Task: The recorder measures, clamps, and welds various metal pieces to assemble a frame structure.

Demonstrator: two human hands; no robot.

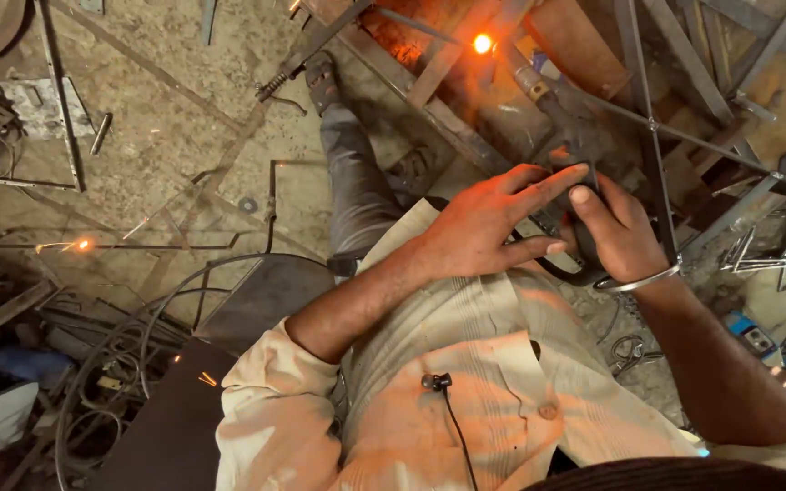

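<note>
My left hand [488, 223] and my right hand [619, 229] are both closed around a dark hand-held power tool [568, 136]. The left hand's fingers lie over its top and the right hand grips its rear handle. The tool's front points up the frame toward a bright orange glowing spot [482, 43] on a metal frame bar [429, 75]. A metal bangle [640, 283] circles my right wrist. Most of the tool's body is hidden under my hands.
Welded steel bars and rods [684, 136] crowd the upper right. My sandalled foot [323, 80] rests on the dusty floor beside the frame. Cables [111, 364] and scrap metal lie at the left, with sparks [75, 245] on the floor. A clip microphone [436, 382] hangs on my shirt.
</note>
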